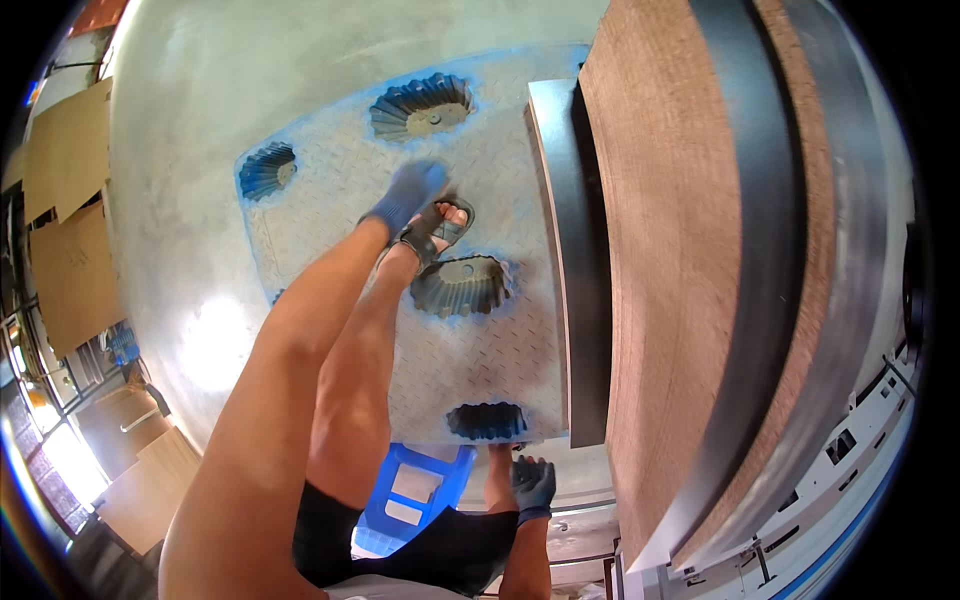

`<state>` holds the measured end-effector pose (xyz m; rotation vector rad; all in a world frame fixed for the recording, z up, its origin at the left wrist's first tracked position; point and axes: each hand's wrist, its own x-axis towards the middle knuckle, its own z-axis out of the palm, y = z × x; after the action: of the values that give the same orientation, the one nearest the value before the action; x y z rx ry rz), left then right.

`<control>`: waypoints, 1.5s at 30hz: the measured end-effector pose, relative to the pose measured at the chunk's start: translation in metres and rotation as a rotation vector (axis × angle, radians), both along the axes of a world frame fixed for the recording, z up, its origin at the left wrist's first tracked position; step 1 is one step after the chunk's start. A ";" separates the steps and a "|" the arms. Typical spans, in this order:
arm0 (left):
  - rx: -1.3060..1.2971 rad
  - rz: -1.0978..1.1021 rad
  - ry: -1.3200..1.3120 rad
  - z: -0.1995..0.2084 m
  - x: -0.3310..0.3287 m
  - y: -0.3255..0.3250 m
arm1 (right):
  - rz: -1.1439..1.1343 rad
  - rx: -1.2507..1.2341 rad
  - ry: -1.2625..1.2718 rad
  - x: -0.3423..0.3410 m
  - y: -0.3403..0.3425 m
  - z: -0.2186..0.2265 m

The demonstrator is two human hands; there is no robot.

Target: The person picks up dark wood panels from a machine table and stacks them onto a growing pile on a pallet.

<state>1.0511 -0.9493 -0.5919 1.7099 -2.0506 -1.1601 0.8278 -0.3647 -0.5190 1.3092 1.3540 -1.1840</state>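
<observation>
My left hand [408,192], in a blue-grey glove, is stretched forward low over a grey textured plate [340,215] with blue-stained edges. It is beside my sandalled foot [440,226]; motion blur hides its fingers. Close to my right knee is my right hand [533,484], in a dark grey glove, its fingers curled closed. Whether anything is inside it I cannot make out. To the right of the plate stand thick wood-grain boards [665,230] with dark edges, and a narrower dark-edged panel [572,250] leans nearest the plate. Neither hand visibly touches the boards.
Ribbed hollows, one of them a far hollow [420,108] and another a middle hollow [462,287], break the plate's surface. Below me is a blue plastic stool [425,462]. Brown sheets [70,150] stand along the left side. White machine-like framework [850,440] lies behind the boards.
</observation>
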 end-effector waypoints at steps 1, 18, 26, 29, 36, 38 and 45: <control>-0.112 -0.123 -0.086 0.004 0.040 0.024 | 0.126 -0.142 -0.063 0.007 -0.010 0.017; 0.684 0.389 0.033 0.242 0.193 0.274 | 0.783 -1.277 1.271 -0.078 -0.180 0.551; 0.216 -0.420 -0.082 0.299 0.120 0.251 | 0.618 -1.063 1.857 -0.082 -0.091 0.634; 0.603 0.214 -0.202 0.343 0.077 0.248 | 0.468 -1.154 1.851 -0.087 -0.034 0.631; 0.591 0.205 -0.161 0.409 0.012 0.280 | 0.331 -1.089 1.917 -0.104 0.091 0.622; 0.579 0.187 -0.145 0.422 -0.008 0.294 | 0.166 -0.585 1.782 -0.099 0.126 0.609; 0.230 -0.525 -0.405 0.416 -0.026 0.313 | 0.507 0.930 1.483 -0.096 0.303 0.461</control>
<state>1.0252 -0.6367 -0.1761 1.6609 -2.8368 -1.3166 0.7315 -0.0620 -0.0581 0.2680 3.3234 -1.1261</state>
